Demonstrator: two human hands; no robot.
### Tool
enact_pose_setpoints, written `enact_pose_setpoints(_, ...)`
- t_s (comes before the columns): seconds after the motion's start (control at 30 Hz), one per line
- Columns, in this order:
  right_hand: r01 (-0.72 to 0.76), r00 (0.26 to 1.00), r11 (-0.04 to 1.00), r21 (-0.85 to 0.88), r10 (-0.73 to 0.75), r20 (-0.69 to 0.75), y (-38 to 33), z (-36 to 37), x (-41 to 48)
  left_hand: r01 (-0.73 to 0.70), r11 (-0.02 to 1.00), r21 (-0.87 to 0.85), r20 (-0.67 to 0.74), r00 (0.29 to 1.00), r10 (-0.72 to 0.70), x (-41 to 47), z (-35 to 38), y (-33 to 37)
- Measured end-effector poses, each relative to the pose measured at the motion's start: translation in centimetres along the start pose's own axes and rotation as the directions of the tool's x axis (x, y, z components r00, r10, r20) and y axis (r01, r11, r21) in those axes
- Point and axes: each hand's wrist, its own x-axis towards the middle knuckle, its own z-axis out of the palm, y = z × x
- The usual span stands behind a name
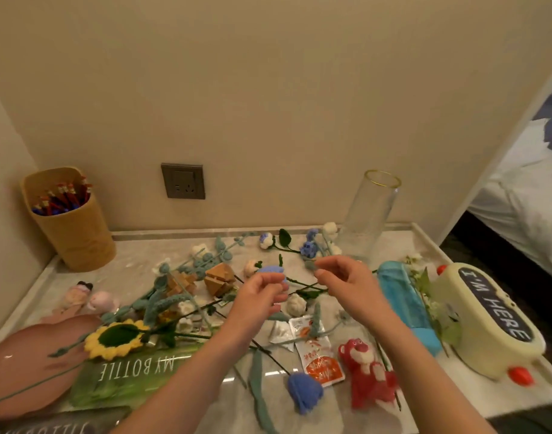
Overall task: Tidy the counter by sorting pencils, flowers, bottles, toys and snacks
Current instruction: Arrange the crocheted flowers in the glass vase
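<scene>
Here, the pale marble counter point(127, 267) carries a tall clear glass vase point(371, 214), upright at the rear right. Above the centre, the left hand point(262, 292) grips a light-blue crocheted flower head point(270, 270). The right hand point(346, 283) pinches a small grey-green knitted piece point(310, 264).

I see a marble counter point(127, 267) strewn with crochet flowers point(304, 391), a pencil cup point(71, 227), a glass vase point(368, 214), snack packets point(318, 355), a red plush bear point(365, 371) and perhaps wooden puzzles point(220, 278).
</scene>
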Motion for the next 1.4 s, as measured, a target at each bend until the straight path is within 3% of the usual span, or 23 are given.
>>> enact_pose_setpoints(0.43,-0.047,0.997,0.998,-0.041,0.05,0.061,6.6,-6.9,2.4,0.071,0.997,-0.016,0.006,0.997,-0.071,1.6,8.9,-1.7)
enact_pose_setpoints(0.67,-0.133,0.978,0.985,-0.111,0.149,0.143,10.8,-7.4,3.5,0.154,0.988,-0.001,0.012,0.988,-0.154,3.4,11.8,-3.1)
enact_pose_setpoints(1.1,-0.113,0.937,0.953,-0.28,0.196,0.288,14.0,-4.8,6.8,0.288,0.953,-0.098,-0.027,0.956,-0.292,8.5,15.4,-3.5)
enact_pose_setpoints(1.4,-0.045,0.942,0.986,-0.162,0.096,0.322,13.6,-4.4,8.2,0.265,0.959,-0.103,-0.091,0.957,-0.274,10.6,15.8,-3.4)
